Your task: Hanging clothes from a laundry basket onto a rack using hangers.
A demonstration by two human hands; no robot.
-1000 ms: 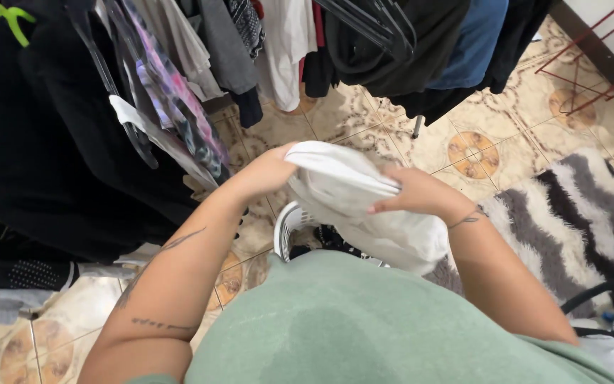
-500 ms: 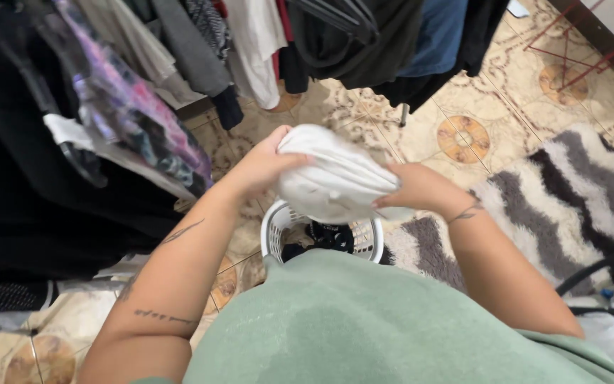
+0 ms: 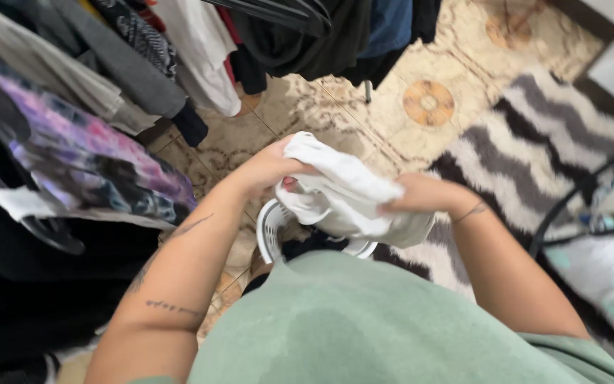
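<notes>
Both of my hands hold a bunched white cloth [image 3: 342,188] in front of my chest. My left hand [image 3: 264,169] grips its left end, fingers curled under the fabric. My right hand [image 3: 421,195] clamps the right end, where the cloth hangs down a little. Directly below the cloth stands a white slotted laundry basket [image 3: 270,229] with dark clothes inside, partly hidden by my green shirt.
Hung garments [image 3: 72,142] fill the left and top: black, grey, white and a purple tie-dye piece on hangers. A grey-and-white striped shaggy rug [image 3: 534,135] lies to the right on patterned tile floor [image 3: 428,103]. A black frame with draped fabric [image 3: 598,235] stands at the far right.
The view has swung right and tilted. My hands have turned and regathered the white cloth, which now shows a loose fold at the left end.
</notes>
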